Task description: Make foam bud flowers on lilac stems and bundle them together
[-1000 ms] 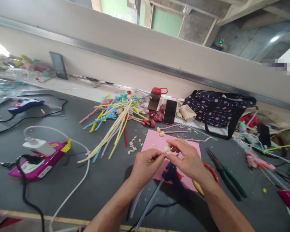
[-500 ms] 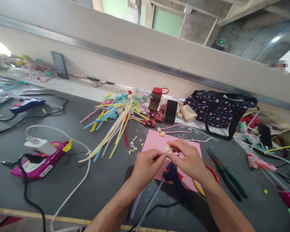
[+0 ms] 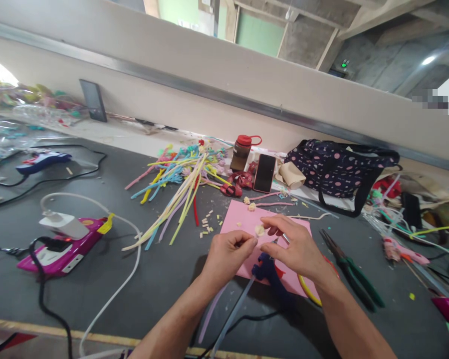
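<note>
Between finger and thumb, my left hand [image 3: 230, 254] pinches the base of a small cream fuzzy flower [image 3: 259, 231]. My right hand [image 3: 294, 244] is just to the flower's right, its thumb and fingers apart and a ring on one finger. Both hands are over a pink sheet [image 3: 230, 217]. Below them lies a dark blue glue gun [image 3: 267, 271], partly covered by my right hand, with a pale glue stick [image 3: 234, 316] out of its back. A lilac fuzzy stem [image 3: 211, 316] comes out below my left wrist; whether it joins the flower is hidden.
Green-handled pliers [image 3: 353, 274] and partly hidden yellow-handled scissors [image 3: 309, 291] lie at right. Farther back are a heap of coloured fuzzy stems [image 3: 179, 194], a bottle [image 3: 241, 154], a phone [image 3: 264, 173] and a patterned bag [image 3: 336, 169]. A magenta power strip [image 3: 65, 249] with cables lies left.
My right thumb and fingers have spread and drawn back from the flower. My left hand keeps its pinch at nearly the same place.
</note>
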Tool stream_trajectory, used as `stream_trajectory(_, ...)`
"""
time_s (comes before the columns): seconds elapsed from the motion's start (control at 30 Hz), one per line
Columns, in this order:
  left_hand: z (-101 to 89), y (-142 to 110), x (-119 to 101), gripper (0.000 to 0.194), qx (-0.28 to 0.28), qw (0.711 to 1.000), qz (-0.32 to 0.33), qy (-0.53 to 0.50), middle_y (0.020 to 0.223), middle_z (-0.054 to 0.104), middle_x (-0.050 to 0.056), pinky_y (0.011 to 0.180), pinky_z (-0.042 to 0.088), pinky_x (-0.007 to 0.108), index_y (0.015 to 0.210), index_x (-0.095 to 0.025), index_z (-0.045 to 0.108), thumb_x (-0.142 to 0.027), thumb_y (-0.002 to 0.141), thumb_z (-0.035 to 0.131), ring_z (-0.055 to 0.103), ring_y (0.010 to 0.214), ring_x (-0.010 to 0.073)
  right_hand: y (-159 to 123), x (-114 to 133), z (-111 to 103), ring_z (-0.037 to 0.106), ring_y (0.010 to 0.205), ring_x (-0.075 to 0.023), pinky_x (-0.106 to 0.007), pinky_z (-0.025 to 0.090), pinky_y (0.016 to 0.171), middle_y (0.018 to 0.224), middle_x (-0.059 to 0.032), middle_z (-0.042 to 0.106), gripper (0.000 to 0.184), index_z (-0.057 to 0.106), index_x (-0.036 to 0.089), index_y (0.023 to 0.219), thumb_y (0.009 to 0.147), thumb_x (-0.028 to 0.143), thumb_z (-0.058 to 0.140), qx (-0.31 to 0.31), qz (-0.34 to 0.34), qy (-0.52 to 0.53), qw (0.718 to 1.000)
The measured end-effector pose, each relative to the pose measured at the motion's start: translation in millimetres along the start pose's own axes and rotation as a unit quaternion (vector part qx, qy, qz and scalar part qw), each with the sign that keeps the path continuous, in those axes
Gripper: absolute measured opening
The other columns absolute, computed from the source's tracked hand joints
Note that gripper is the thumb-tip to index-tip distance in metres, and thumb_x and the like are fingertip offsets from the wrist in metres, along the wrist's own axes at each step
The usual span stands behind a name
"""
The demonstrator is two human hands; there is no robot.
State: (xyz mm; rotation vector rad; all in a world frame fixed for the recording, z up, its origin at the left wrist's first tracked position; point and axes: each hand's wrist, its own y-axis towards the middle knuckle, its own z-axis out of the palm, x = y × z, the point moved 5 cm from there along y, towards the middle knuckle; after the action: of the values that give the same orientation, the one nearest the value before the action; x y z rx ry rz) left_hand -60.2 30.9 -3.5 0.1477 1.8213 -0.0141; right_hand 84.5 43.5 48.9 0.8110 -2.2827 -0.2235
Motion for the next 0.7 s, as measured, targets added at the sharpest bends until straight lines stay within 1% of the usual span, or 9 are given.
stream_trajectory(0.13,1.3,1.2,6.2,0.03,0.027,0.998,-0.04,-0.039,0.049,0.053,-0.002,0.044,0.032,0.019,0.06,-0.015,0.063,-0.039,0.074,0.053,0.042,0.045,0.0088,-0.1,-5.3,-8.7,0.057,0.075,-0.0161,-0.031,0.048,0.07,0.089,-0.004,0.061,0.029,0.058,0.021,0.105,0.076,0.023,0.059,-0.021,0.03,0.014,0.999)
stream_trajectory(0.2,2.3,1.2,7.4,0.03,0.034,0.997,-0.049,-0.045,0.049,0.052,-0.002,0.043,0.031,0.019,0.061,-0.015,0.063,-0.04,0.074,0.053,0.041,0.044,0.0085,-0.1,-7.0,-7.5,0.057,0.074,-0.0156,-0.031,0.048,0.069,0.088,-0.0035,0.061,0.026,0.059,0.021,0.103,0.076,0.02,0.058,-0.024,0.038,0.02,0.999)
stream_trajectory(0.3,3.6,0.8,7.7,0.028,0.035,0.997,-0.053,-0.044,0.049,0.052,-0.003,0.043,0.031,0.019,0.062,-0.015,0.063,-0.039,0.074,0.054,0.04,0.044,0.0082,0.3,-6.4,-1.2,0.057,0.073,-0.0151,-0.03,0.048,0.068,0.088,-0.0033,0.061,0.026,0.059,0.021,0.101,0.075,0.018,0.057,-0.013,0.033,0.023,0.999)
stream_trajectory(0.4,4.1,0.8,8.7,0.029,0.034,0.996,-0.061,-0.048,0.049,0.051,-0.003,0.043,0.031,0.019,0.062,-0.015,0.062,-0.04,0.073,0.054,0.04,0.044,0.0083,0.6,-5.3,-0.3,0.058,0.072,-0.0151,-0.03,0.049,0.067,0.087,-0.0037,0.061,0.024,0.06,0.021,0.099,0.075,0.018,0.057,-0.028,0.023,0.015,0.999)
stream_trajectory(0.47,4.5,0.8,10.2,0.03,0.039,0.995,-0.07,-0.059,0.049,0.051,-0.003,0.043,0.03,0.019,0.062,-0.015,0.062,-0.041,0.073,0.054,0.04,0.044,0.0083,0.8,-3.7,-2.9,0.059,0.074,-0.0159,-0.03,0.05,0.067,0.087,-0.0041,0.062,0.021,0.062,0.021,0.095,0.076,0.018,0.056,-0.046,0.002,0.01,0.999)
stream_trajectory(0.53,5.3,0.8,12.2,0.03,0.05,0.992,-0.082,-0.076,0.049,0.051,-0.003,0.043,0.03,0.019,0.063,-0.014,0.062,-0.042,0.072,0.054,0.039,0.043,0.0081,1.0,-0.6,-4.9,0.06,0.079,-0.017,-0.031,0.05,0.07,0.088,-0.0046,0.062,0.017,0.063,0.022,0.091,0.077,0.016,0.055,-0.05,-0.037,0.008,0.998)
stream_trajectory(0.63,6.6,0.6,14.1,0.028,0.069,0.987,-0.097,-0.105,0.048,0.05,-0.003,0.043,0.029,0.019,0.064,-0.014,0.063,-0.04,0.072,0.055,0.038,0.042,0.0075,0.8,3.8,-4.2,0.059,0.087,-0.0182,-0.033,0.049,0.075,0.092,-0.0056,0.061,0.017,0.065,0.023,0.09,0.08,0.015,0.054,-0.026,-0.091,-0.008,0.995)
stream_trajectory(0.7,7.1,0.4,14.5,0.026,0.076,0.985,-0.102,-0.114,0.046,0.049,-0.004,0.043,0.029,0.019,0.062,-0.014,0.062,-0.037,0.071,0.056,0.038,0.042,0.0073,0.6,4.7,-2.5,0.058,0.089,-0.0188,-0.033,0.048,0.075,0.095,-0.006,0.06,0.018,0.065,0.024,0.092,0.081,0.015,0.054,-0.007,-0.104,-0.027,0.994)
